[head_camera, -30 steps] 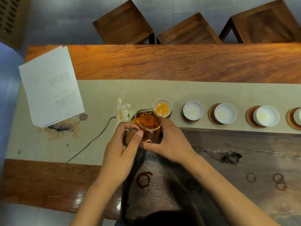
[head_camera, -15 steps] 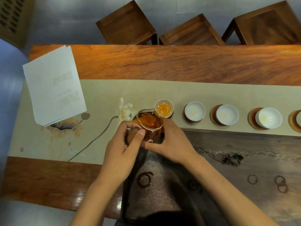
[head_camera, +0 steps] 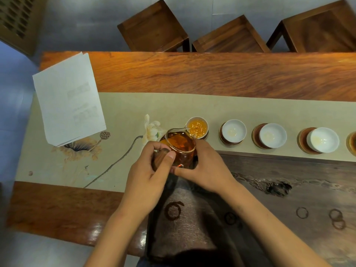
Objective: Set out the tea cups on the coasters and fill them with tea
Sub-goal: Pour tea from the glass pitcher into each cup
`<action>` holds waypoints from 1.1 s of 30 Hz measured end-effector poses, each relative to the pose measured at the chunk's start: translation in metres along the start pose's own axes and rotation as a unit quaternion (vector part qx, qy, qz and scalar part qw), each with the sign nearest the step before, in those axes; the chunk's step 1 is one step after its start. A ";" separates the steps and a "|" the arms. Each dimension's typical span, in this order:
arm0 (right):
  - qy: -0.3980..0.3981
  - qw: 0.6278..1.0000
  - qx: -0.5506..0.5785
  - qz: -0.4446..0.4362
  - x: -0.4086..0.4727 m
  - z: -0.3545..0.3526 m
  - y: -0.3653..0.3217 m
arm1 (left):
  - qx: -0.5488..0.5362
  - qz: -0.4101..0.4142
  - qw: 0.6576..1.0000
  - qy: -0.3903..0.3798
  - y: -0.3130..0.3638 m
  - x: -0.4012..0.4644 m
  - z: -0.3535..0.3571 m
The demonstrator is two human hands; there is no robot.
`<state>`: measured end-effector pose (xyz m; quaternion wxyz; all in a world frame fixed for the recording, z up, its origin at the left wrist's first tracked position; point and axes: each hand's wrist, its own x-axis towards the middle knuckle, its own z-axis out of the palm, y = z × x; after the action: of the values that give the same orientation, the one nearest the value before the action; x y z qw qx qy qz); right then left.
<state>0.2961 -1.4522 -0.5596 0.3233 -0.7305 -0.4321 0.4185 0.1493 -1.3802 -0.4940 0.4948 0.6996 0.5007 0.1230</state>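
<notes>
A glass pitcher (head_camera: 180, 145) of amber tea is tilted, its spout over the leftmost white cup (head_camera: 196, 127), which holds orange tea. My left hand (head_camera: 148, 174) grips the pitcher's wooden handle (head_camera: 159, 158). My right hand (head_camera: 206, 166) supports the pitcher's side and base with its fingers against the glass. To the right stand three white cups (head_camera: 233, 131) (head_camera: 272, 135) (head_camera: 323, 139) on round brown coasters (head_camera: 256, 135); each holds only a pale trace. A further coaster (head_camera: 351, 142) is cut off by the right edge.
A beige runner (head_camera: 119, 112) with lotus painting covers the wooden table (head_camera: 192, 74). White paper sheets (head_camera: 67, 97) lie at the left. A dark tea tray (head_camera: 289, 180) with ring stains and a grey cloth (head_camera: 183, 218) lie near me. Three wooden stools (head_camera: 154, 26) stand beyond the table.
The tea level in the leftmost cup has risen a little as the pitcher keeps pouring. Both hands hold the same grip.
</notes>
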 end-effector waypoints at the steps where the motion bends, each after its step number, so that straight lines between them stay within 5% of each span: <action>1: 0.000 1.000 -0.001 -0.001 0.000 0.000 0.000 | 0.003 0.001 1.000 0.001 0.000 0.000 0.000; 33: 0.015 0.999 -0.013 -0.038 -0.002 0.001 -0.004 | -0.057 -0.003 0.998 -0.010 -0.007 -0.010 -0.003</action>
<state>0.2938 -1.4521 -0.5563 0.3358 -0.7239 -0.4600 0.3893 0.1388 -1.3872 -0.4951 0.5389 0.6700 0.4902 0.1427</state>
